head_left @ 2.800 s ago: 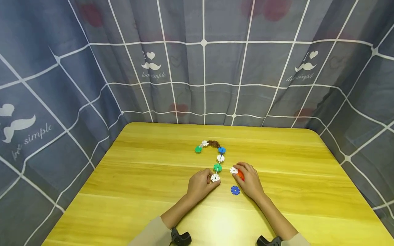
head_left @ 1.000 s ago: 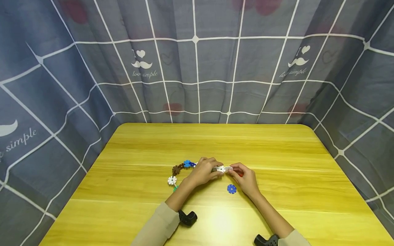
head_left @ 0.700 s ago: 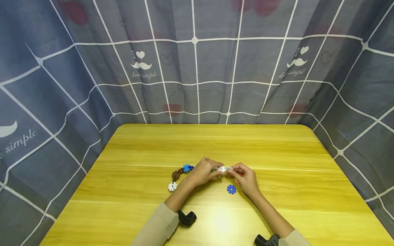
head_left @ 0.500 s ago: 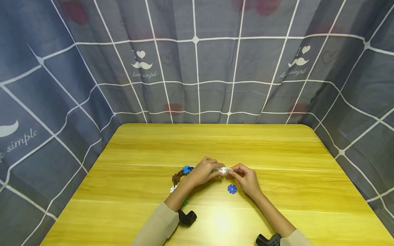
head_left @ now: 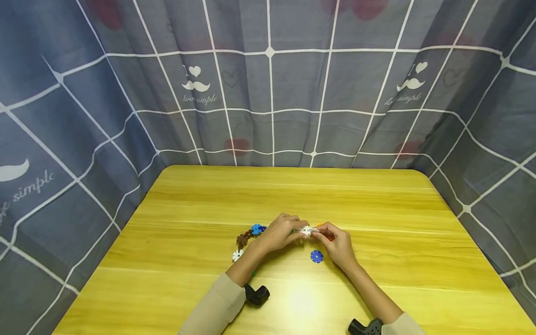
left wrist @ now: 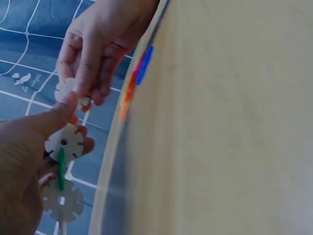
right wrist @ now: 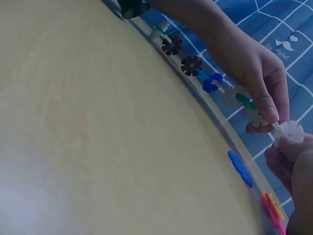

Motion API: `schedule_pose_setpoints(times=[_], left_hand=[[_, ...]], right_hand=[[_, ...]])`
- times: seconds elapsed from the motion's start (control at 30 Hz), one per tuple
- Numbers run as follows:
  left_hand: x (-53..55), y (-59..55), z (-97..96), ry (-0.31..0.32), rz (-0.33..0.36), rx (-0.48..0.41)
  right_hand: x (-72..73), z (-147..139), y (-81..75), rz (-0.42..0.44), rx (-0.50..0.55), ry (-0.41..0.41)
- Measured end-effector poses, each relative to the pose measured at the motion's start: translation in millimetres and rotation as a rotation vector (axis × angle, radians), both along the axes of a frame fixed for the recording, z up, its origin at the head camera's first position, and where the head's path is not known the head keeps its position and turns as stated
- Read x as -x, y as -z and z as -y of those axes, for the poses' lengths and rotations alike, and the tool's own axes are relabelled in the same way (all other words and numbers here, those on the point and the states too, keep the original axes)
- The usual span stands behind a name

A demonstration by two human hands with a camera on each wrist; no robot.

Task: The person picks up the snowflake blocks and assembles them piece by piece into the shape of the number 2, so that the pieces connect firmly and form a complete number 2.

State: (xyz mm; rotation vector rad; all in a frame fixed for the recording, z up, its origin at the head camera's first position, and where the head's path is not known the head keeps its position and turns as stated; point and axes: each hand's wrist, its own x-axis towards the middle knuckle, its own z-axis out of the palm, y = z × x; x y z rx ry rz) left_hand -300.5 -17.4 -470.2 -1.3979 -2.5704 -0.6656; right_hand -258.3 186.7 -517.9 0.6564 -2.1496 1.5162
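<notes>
My left hand [head_left: 278, 235] grips the end of a chain of slotted plastic snowflake discs. The chain trails left behind that hand, with a blue disc [head_left: 256, 229], brown discs [head_left: 242, 240] and a white disc [head_left: 237, 255] showing; my forearm hides part of it. In the left wrist view, a white disc [left wrist: 65, 143] with a green disc [left wrist: 61, 169] slotted below it lies at the left fingers. My right hand [head_left: 338, 244] pinches another white disc [right wrist: 291, 131] against the chain's end. The fingers cover the joint, so whether the discs interlock is unclear.
One loose blue disc [head_left: 317, 256] lies on the wooden table [head_left: 201, 204] in front of the right hand. Orange and pink discs [right wrist: 272, 210] lie beneath the right hand. A grey-blue checked curtain [head_left: 293, 93] surrounds the table's back and sides.
The chain, earlier stretching away from me, has swung round to the left. My left hand has moved its end rightward, and the right hand's white disc now meets it.
</notes>
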Motion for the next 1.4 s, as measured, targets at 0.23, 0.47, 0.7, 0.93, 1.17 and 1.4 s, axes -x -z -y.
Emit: schedule_pose_setpoints(times=[0.23, 0.47, 0.7, 0.93, 1.17, 1.4], left_hand=[[2.0, 0.7, 2.4, -0.095, 0.101, 0.112], [4.1, 7.0, 5.1, -0.136, 0.038, 0.204], [5.3, 8.1, 5.4, -0.116, 0.043, 0.172], [4.8, 5.8, 8.3, -0.081, 0.06, 0.16], [0.8, 4.5, 3.6, -0.029, 0.01, 0.116], [-3.3, 1.3, 0.9, -0.004, -0.05, 0.097]], right_hand=[[-14.1, -20.5, 7.4, -0.157, -0.388, 0.124], [-21.9, -29.7, 11.5, -0.173, -0.579, 0.043], [-23.3, -28.9, 9.7, -0.112, -0.545, 0.018], [-26.5, -21.2, 4.2, 0.097, -0.268, 0.118], [-25.6, -13.5, -0.6, 0.438, 0.336, -0.003], [-27.0, -4.8, -2.5, 0.523, 0.469, -0.009]])
